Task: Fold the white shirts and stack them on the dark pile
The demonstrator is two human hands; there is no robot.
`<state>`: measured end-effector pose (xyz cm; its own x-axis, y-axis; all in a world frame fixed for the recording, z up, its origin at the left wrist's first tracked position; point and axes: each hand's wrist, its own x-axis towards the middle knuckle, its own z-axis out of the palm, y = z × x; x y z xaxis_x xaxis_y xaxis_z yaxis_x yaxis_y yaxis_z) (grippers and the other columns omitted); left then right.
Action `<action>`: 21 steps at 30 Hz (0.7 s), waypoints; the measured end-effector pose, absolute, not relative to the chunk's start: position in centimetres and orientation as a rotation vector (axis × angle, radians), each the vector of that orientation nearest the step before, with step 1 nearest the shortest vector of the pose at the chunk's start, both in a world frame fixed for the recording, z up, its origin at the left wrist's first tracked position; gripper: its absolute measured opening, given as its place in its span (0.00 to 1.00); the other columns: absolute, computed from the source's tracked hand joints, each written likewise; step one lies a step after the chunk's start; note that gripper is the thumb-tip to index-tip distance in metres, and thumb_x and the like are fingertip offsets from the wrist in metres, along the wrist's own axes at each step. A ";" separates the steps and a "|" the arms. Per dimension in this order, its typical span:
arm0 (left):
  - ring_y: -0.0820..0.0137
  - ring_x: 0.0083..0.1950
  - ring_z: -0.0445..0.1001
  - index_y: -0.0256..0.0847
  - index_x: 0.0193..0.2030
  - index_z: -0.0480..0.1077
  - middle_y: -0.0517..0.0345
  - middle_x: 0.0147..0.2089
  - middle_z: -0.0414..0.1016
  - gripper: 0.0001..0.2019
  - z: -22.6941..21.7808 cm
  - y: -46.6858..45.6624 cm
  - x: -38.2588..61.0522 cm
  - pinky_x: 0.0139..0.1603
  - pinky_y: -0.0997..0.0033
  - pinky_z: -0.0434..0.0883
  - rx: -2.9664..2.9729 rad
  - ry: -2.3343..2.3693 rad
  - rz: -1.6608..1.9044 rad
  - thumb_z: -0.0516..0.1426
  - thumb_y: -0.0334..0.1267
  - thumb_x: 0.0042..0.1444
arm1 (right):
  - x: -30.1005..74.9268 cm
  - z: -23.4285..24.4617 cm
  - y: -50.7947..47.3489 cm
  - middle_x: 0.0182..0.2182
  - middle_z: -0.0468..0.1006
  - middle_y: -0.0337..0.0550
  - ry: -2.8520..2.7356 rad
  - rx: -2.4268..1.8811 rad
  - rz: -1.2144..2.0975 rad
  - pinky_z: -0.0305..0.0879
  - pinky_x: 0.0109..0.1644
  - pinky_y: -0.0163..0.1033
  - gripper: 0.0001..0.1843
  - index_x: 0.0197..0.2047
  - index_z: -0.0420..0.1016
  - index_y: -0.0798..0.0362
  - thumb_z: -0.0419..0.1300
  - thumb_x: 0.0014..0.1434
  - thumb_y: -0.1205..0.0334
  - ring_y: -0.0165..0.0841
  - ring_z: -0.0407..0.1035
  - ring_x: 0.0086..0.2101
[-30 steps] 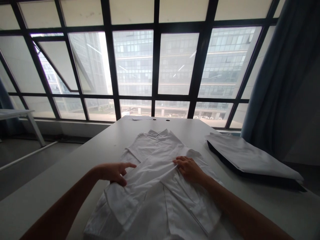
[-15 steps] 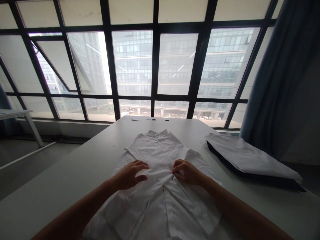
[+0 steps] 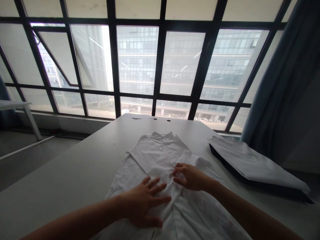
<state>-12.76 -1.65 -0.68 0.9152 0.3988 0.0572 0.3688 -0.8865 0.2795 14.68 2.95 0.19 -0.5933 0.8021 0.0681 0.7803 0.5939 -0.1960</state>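
Bottom middle, my left hand [image 3: 143, 202] is spread, empty, over the shirt [image 3: 160, 153] — I'd press gently; right hand [image 3: 190, 177] half curled, can't tell its hold.

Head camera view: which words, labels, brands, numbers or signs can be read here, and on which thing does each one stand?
None can be read: no lettering shows on the shirt, the table, the white cloth at the right or the curtain. The building outside is too hazy to tell.
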 end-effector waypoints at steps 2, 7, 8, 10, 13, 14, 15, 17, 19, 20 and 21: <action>0.49 0.68 0.58 0.50 0.70 0.54 0.48 0.69 0.59 0.36 -0.3 -0.8 -12.1 0.66 0.46 0.56 2.793 0.547 0.240 0.52 0.63 0.58 | 14.6 0.0 4.1 0.50 0.77 0.51 -2.636 -1.398 0.132 0.63 0.55 0.46 0.21 0.52 0.76 0.50 0.53 0.63 0.49 0.42 0.71 0.48; 0.51 0.72 0.50 0.45 0.69 0.57 0.48 0.71 0.55 0.35 -1.2 4.3 -11.7 0.69 0.48 0.50 2.821 0.719 0.322 0.52 0.61 0.60 | 15.4 -3.0 10.0 0.67 0.57 0.54 -2.543 -1.615 0.094 0.46 0.67 0.51 0.35 0.68 0.59 0.57 0.45 0.66 0.43 0.44 0.51 0.65; 0.51 0.73 0.47 0.46 0.69 0.57 0.49 0.72 0.52 0.35 -1.5 5.0 -11.8 0.70 0.46 0.47 2.817 0.750 0.291 0.51 0.62 0.60 | 15.8 -3.6 11.4 0.68 0.53 0.53 -2.524 -1.673 0.122 0.43 0.68 0.51 0.37 0.69 0.56 0.58 0.42 0.66 0.41 0.44 0.48 0.66; 0.52 0.73 0.44 0.47 0.70 0.54 0.50 0.73 0.49 0.35 -1.8 5.8 -11.9 0.70 0.45 0.45 2.788 0.782 0.225 0.49 0.62 0.61 | 16.8 -4.4 14.4 0.70 0.48 0.51 -2.496 -1.776 0.159 0.39 0.69 0.51 0.40 0.71 0.50 0.58 0.39 0.66 0.40 0.42 0.43 0.68; 0.53 0.73 0.43 0.46 0.71 0.52 0.49 0.73 0.46 0.36 -1.8 5.9 -12.0 0.70 0.45 0.44 2.762 0.788 0.179 0.48 0.62 0.62 | 18.3 -4.8 18.9 0.71 0.45 0.47 -2.432 -1.936 0.154 0.34 0.70 0.50 0.39 0.72 0.46 0.56 0.37 0.67 0.40 0.39 0.38 0.69; 0.52 0.73 0.43 0.46 0.71 0.52 0.49 0.73 0.46 0.36 -1.7 5.8 -12.0 0.70 0.44 0.44 2.752 0.788 0.175 0.48 0.62 0.61 | 18.7 -4.9 20.3 0.71 0.44 0.46 -2.400 -1.991 0.149 0.34 0.70 0.50 0.39 0.72 0.45 0.55 0.36 0.67 0.40 0.38 0.37 0.69; 0.52 0.73 0.43 0.45 0.71 0.53 0.49 0.73 0.46 0.36 -1.7 5.8 -12.0 0.70 0.44 0.44 2.741 0.791 0.178 0.48 0.62 0.61 | 19.1 -4.9 21.6 0.71 0.43 0.45 -2.363 -2.044 0.147 0.33 0.70 0.50 0.38 0.73 0.44 0.53 0.36 0.67 0.41 0.38 0.37 0.69; 0.52 0.73 0.44 0.44 0.71 0.53 0.48 0.73 0.47 0.36 -1.7 5.9 -12.0 0.70 0.44 0.44 2.710 0.800 0.207 0.47 0.62 0.62 | 19.8 -4.9 23.9 0.72 0.41 0.43 -2.297 -2.123 0.147 0.33 0.70 0.52 0.37 0.73 0.42 0.50 0.36 0.67 0.41 0.37 0.35 0.69; 0.53 0.73 0.45 0.44 0.71 0.53 0.49 0.72 0.48 0.35 -1.8 6.1 -12.1 0.71 0.45 0.46 2.670 0.815 0.259 0.46 0.62 0.63 | 20.4 -5.0 25.6 0.72 0.39 0.42 -2.262 -2.158 0.151 0.34 0.69 0.55 0.36 0.73 0.40 0.49 0.35 0.67 0.41 0.37 0.35 0.69; 0.53 0.73 0.45 0.43 0.70 0.54 0.49 0.72 0.49 0.35 -1.9 6.2 -12.1 0.71 0.46 0.46 2.653 0.826 0.281 0.45 0.62 0.63 | 20.7 -5.1 26.3 0.72 0.39 0.42 -2.252 -2.164 0.152 0.34 0.69 0.56 0.36 0.73 0.40 0.49 0.35 0.67 0.41 0.37 0.34 0.69; 0.54 0.73 0.45 0.43 0.70 0.54 0.48 0.72 0.49 0.35 -2.0 6.3 -12.2 0.71 0.47 0.47 2.640 0.837 0.293 0.45 0.62 0.63 | 21.0 -5.2 26.8 0.72 0.38 0.41 -2.242 -2.168 0.152 0.34 0.69 0.57 0.36 0.73 0.40 0.49 0.34 0.67 0.42 0.37 0.34 0.69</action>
